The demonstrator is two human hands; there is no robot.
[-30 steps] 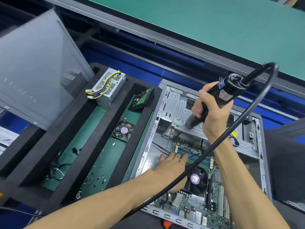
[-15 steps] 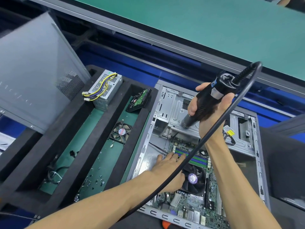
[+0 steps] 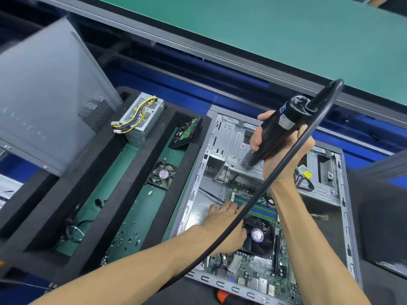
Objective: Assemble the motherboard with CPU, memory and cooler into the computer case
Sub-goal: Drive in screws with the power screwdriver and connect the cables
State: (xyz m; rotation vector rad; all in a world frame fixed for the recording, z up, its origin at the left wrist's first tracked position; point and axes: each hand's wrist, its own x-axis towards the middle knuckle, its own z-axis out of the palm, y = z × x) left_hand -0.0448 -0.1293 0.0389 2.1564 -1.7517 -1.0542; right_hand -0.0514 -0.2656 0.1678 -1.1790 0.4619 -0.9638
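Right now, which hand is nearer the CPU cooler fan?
Left. The left hand rests on the board touching the cooler fan; the right hand holds the electric screwdriver above it.

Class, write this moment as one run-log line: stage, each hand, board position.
stage: fastening board | right hand: grips electric screwdriver, raised | left hand: flat on motherboard | board: inside computer case

Screwdriver tilted over, bit end swung lower

The electric screwdriver (image 3: pixel 273 135) has been laid flatter in the right hand (image 3: pixel 284 150); its cable (image 3: pixel 248 208) is now draped across the left hand (image 3: pixel 222 227).
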